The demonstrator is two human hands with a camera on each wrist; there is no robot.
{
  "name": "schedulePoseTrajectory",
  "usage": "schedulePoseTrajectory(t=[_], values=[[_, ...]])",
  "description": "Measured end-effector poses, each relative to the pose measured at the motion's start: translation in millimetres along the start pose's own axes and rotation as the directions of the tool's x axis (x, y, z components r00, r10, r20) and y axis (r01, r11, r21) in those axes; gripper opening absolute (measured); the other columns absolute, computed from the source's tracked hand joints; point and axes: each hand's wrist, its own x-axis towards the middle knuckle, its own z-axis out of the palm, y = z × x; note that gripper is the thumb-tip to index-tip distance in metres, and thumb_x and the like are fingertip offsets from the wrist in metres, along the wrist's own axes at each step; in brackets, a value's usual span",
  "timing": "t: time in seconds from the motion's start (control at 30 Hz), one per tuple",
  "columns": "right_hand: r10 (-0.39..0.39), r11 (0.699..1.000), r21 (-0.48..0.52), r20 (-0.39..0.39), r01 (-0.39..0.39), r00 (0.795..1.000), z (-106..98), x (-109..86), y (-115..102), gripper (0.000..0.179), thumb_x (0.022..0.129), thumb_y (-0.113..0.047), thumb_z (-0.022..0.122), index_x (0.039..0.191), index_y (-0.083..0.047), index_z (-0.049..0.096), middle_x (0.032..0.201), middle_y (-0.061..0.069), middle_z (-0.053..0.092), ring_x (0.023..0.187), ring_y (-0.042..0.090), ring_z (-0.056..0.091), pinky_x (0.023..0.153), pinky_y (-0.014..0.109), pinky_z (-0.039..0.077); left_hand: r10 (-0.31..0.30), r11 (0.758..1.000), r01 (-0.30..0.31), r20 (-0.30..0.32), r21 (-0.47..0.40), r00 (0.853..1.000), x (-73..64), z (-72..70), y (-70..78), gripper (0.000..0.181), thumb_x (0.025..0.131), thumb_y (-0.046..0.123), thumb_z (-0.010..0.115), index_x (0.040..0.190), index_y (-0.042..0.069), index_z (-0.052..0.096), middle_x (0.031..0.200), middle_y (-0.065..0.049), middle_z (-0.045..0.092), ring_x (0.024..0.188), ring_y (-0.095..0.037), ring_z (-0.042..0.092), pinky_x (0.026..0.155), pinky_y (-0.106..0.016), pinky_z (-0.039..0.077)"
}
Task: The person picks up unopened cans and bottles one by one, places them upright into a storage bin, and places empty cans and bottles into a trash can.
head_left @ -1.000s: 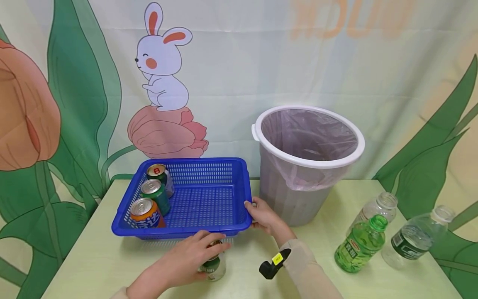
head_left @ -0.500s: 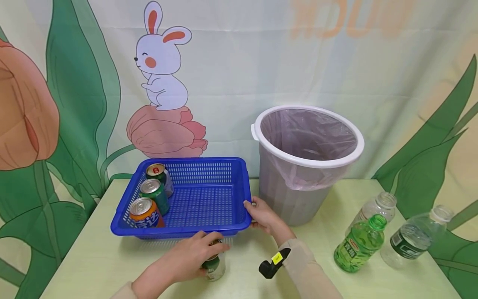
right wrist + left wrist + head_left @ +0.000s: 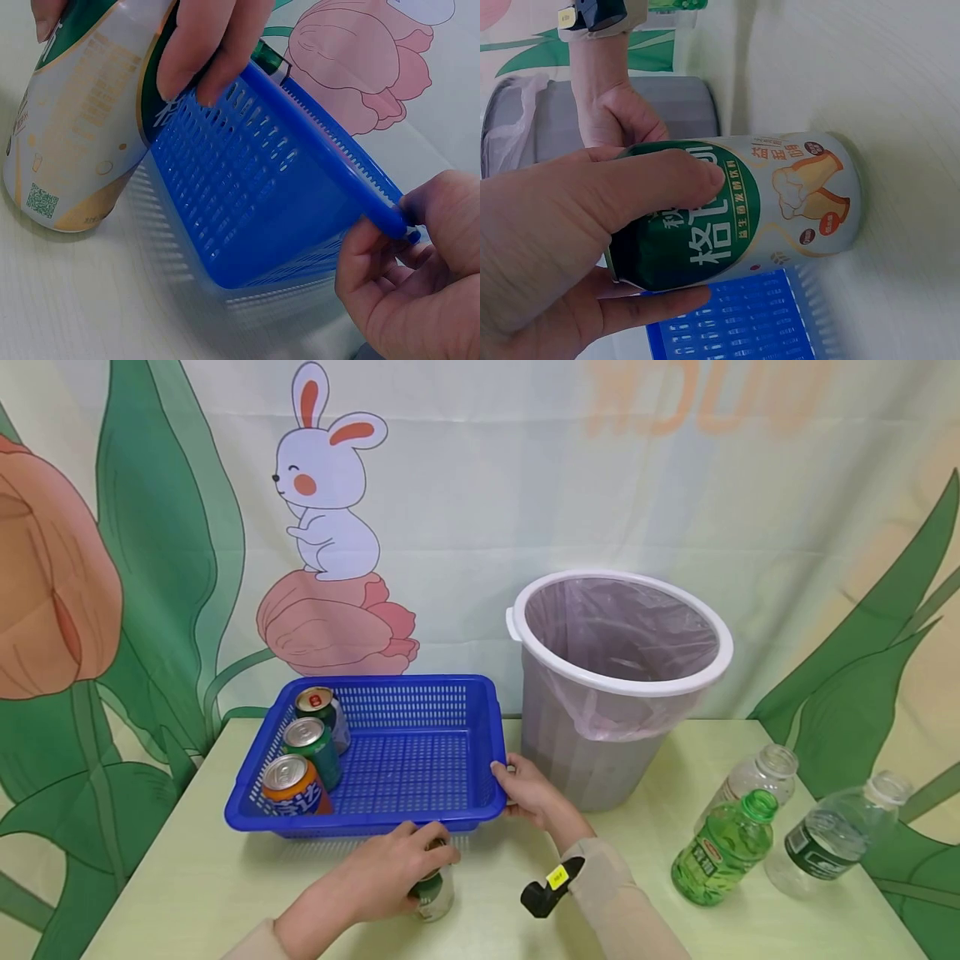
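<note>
My left hand point(image 3: 393, 872) grips a green and white drink can point(image 3: 435, 897) from above, just in front of a blue plastic basket point(image 3: 390, 821). In the left wrist view the thumb lies across the green part of the can point(image 3: 810, 202). The can's base looks to be on the table in the right wrist view. My right hand point(image 3: 528, 789) pinches the basket's rim near its front right corner, thumb on top and fingers curled beneath. Three cans stand along the basket's left side: an orange one point(image 3: 296, 787), a green one point(image 3: 313, 752) and a dark green and silver one point(image 3: 324, 718).
A grey bin point(image 3: 600, 760) with a white rim and a clear liner stands right of the basket. Three plastic bottles are at the right: a green one point(image 3: 720, 852), a clear one point(image 3: 813, 852) with a dark label, and another clear one point(image 3: 757, 781). A printed curtain point(image 3: 450, 527) hangs behind the table.
The thumb and fingers of my left hand have drawn in slightly round the can. My right hand, the basket and the bottles keep their places.
</note>
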Motion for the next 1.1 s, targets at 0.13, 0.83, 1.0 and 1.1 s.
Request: schedulePoseTrajectory(t=[0.13,0.83,1.0,1.1], values=[[-0.001,1.0,-0.009,0.001,0.001,1.0,0.1,-0.1,0.7,0.03,0.098,-0.021,0.041,0.117,0.003,0.042,0.076,0.009,0.059,0.054,0.011,0.053,0.05,0.026,0.044,0.002,1.0,-0.002,0.018,0.007,1.0,1.8,0.1,-0.3,0.058,0.064,0.024,0.084,0.115,0.022,0.056,0.114,-0.001,0.05,0.089,-0.022,0.052,0.063,-0.028,0.051],[-0.009,1.0,0.0,0.011,0.009,1.0,0.7,-3.6,-0.7,0.032,0.098,-0.02,0.041,0.119,0.005,0.041,0.074,0.005,0.057,0.055,0.011,0.054,0.049,0.025,0.044,-0.013,0.999,0.009,0.096,0.042,0.995,6.7,-4.6,1.9,0.057,0.064,0.027,0.084,0.115,0.025,0.057,0.114,0.0,0.051,0.091,-0.023,0.053,0.066,-0.031,0.052],[-0.008,1.0,-0.001,0.009,0.008,1.0,0.8,-3.4,-2.2,0.032,0.098,-0.02,0.041,0.119,0.004,0.041,0.075,0.006,0.058,0.055,0.011,0.054,0.049,0.025,0.043,-0.006,0.999,0.002,0.097,0.042,0.995,7.6,-5.5,0.9,0.056,0.064,0.027,0.084,0.114,0.025,0.058,0.114,-0.001,0.051,0.09,-0.022,0.053,0.065,-0.03,0.052],[-0.009,1.0,-0.002,0.006,0.009,1.0,0.8,-2.7,-2.6,0.032,0.098,-0.02,0.041,0.119,0.004,0.042,0.077,0.008,0.059,0.055,0.011,0.054,0.049,0.025,0.043,0.003,0.999,-0.007,0.097,0.046,0.995,8.0,-5.8,-1.1,0.056,0.064,0.026,0.084,0.113,0.025,0.058,0.113,0.0,0.051,0.09,-0.021,0.053,0.065,-0.029,0.051]])
